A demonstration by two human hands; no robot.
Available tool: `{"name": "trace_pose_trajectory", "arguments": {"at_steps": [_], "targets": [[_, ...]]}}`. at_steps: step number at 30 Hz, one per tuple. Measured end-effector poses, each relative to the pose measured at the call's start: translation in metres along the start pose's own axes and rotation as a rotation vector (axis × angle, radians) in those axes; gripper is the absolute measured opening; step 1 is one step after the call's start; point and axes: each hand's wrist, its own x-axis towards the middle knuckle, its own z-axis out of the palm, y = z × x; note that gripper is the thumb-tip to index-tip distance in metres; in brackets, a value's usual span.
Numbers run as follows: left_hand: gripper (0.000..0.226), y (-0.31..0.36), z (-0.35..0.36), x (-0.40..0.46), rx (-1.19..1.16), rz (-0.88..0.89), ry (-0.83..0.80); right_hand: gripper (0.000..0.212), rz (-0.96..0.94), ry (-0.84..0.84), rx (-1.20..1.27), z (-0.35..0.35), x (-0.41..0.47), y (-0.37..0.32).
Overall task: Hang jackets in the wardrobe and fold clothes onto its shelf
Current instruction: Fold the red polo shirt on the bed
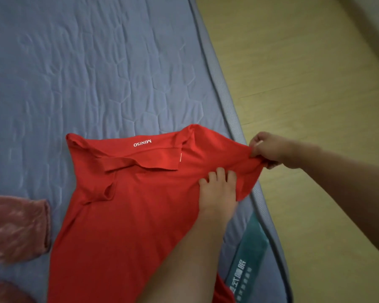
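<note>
A red polo shirt (pixel 127 204) lies spread on the blue quilted mattress (pixel 85 73), collar away from me, with white "MINISO" lettering at the neck. My left hand (pixel 217 193) presses flat on the shirt near its right shoulder, fingers straight. My right hand (pixel 265 149) pinches the end of the right sleeve and holds it stretched out past the mattress edge, above the floor. The shirt's left sleeve is folded in over the body.
A pink fleecy garment (pixel 15 228) lies on the mattress at the left edge. A teal label (pixel 245 263) with white characters sits on the mattress near its right border. Light wooden floor (pixel 304 84) runs along the right side.
</note>
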Motion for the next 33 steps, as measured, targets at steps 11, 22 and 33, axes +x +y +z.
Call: {"name": "trace_pose_trajectory", "arguments": {"at_steps": [11, 22, 33], "targets": [[0.016, -0.122, -0.038, -0.037, -1.749, -1.058, -0.112, 0.012, -0.285, -0.147, 0.322, 0.065, -0.008, -0.133], [0.076, -0.234, 0.026, -0.175, -0.394, -1.306, 0.070, 0.079, 0.246, 0.109, 0.109, 0.240, -0.061, -0.009], [0.028, -0.255, 0.016, -0.251, -0.838, -1.090, -0.810, 0.022, 0.543, -0.776, -0.285, 0.237, -0.141, -0.019]]}}
